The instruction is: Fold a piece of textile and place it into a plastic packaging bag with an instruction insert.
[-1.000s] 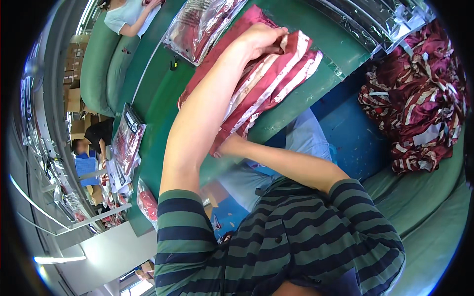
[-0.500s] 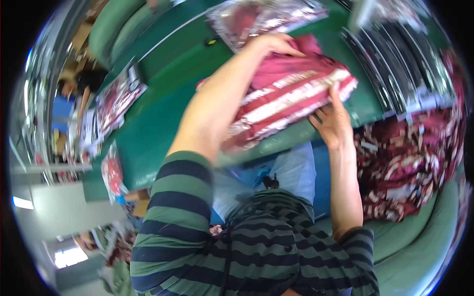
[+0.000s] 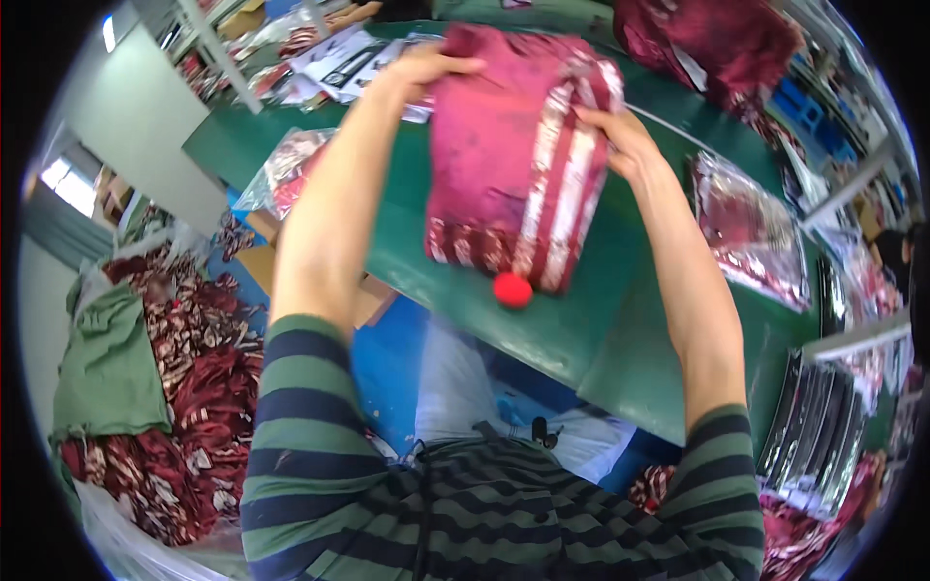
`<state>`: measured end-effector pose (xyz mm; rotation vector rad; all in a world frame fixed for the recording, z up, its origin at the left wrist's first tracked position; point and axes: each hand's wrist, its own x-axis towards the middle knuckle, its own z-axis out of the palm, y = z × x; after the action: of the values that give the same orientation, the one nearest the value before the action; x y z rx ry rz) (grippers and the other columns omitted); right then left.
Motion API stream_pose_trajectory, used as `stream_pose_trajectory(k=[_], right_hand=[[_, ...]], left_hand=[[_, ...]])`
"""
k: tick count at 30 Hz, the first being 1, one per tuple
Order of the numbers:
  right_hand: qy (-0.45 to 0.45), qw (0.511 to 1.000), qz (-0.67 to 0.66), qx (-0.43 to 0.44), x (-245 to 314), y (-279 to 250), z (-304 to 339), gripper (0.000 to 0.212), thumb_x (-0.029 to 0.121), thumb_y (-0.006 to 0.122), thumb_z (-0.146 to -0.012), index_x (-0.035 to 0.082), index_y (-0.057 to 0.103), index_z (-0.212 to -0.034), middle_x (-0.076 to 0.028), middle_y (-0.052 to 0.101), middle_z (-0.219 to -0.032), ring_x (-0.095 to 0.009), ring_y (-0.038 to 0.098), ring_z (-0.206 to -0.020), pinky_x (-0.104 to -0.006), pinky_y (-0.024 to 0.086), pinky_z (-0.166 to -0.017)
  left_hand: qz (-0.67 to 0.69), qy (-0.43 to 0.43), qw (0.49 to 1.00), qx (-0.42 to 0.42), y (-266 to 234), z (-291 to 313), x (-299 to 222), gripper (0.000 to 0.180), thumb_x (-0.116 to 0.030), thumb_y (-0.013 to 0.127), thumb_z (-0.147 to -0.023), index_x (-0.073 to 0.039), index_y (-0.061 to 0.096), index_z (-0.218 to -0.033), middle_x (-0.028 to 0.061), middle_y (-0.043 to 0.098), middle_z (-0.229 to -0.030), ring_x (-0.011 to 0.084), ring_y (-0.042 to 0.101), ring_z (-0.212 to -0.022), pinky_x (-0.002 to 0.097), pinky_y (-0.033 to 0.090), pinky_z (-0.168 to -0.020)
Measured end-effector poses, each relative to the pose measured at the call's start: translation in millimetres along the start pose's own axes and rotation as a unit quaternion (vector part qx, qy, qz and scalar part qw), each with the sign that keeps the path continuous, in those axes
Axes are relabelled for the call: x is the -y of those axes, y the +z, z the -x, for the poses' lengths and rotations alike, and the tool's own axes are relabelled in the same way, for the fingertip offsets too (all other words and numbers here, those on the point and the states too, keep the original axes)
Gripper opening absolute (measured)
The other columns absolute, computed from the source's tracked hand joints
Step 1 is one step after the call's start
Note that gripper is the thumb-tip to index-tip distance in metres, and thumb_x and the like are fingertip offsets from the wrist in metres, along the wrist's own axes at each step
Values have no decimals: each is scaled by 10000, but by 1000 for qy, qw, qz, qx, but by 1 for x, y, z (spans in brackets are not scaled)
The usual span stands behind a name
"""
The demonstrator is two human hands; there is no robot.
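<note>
garment: a folded dark-red cloth garment (image 3: 480,145), white-patterned stripes down its right side and a patterned band across its bottom, held over the table near its front edge; whether its bottom touches the tabletop, i cannot tell.
left hand: the left hand (image 3: 424,72) grasps the garment's upper left corner, thumb laid across the front.
right hand: the right hand (image 3: 625,141) grips the striped right side near the top, thumb in front.
red spot: a bright red round piece (image 3: 513,290) shows at the garment's bottom edge.
table: a long table with a smooth green top (image 3: 635,358).
table's right end: a flat clear plastic package with dark-red cloth inside (image 3: 751,228); nearer the front right corner, a row of black and clear plastic bags (image 3: 814,431).
table's left end: a clear plastic bag with red contents (image 3: 288,172) by the front edge; white printed sheets (image 3: 344,63) toward the back.
back edge: a heap of dark-red cloth (image 3: 702,44).
floor, left: a large pile of dark-red patterned garments (image 3: 208,397), a plain green cloth (image 3: 111,368) over part of it.
</note>
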<state>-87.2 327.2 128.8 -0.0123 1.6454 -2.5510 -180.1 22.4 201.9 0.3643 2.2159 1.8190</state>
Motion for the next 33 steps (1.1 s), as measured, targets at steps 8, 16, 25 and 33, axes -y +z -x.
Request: stream_pose_trajectory(k=[8, 16, 25, 33], right_hand=[[-87, 953, 128, 260, -107, 59, -20, 436, -12, 639, -871, 32, 600, -1303, -98, 660, -1205, -179, 619, -1012, -301, 515, -875], [-128, 843, 429, 298, -178, -31, 76, 334, 48, 738, -742, 73, 676, -1069, -122, 346, -1569, -328, 348, -1436, -421, 279, -1183], [62, 794, 509, 326, -83, -27, 96, 729, 86, 753, -826, 119, 464, -1495, -117, 373, -1597, -298, 397, -1431, -405, 354, -1160], [180, 886, 423, 68, -123, 119, -80, 1031, 860, 549, -805, -28, 605, -1326, -213, 620, -1312, -271, 605, -1177, -411, 452, -1031]], left_hand=[[-197, 95, 966, -138, -37, 269, 74, 361, -100, 817, -792, -67, 708, -1134, 20, 706, -1121, 155, 646, -941, 301, 517, -827], [-238, 269, 929, -88, 111, 338, 277, 328, 152, 585, -733, -16, 642, -1009, 91, 680, -1239, 329, 570, -1289, 409, 490, -1058], [-199, 227, 953, -24, 38, 333, 203, 402, 140, 485, -731, -55, 666, -1033, 86, 647, -1303, 330, 491, -1383, 452, 450, -1127], [-413, 320, 852, -28, 65, 208, 199, 510, -501, 676, -898, -182, 661, -1295, 49, 607, -1367, 390, 340, -1463, 660, 172, -1204]])
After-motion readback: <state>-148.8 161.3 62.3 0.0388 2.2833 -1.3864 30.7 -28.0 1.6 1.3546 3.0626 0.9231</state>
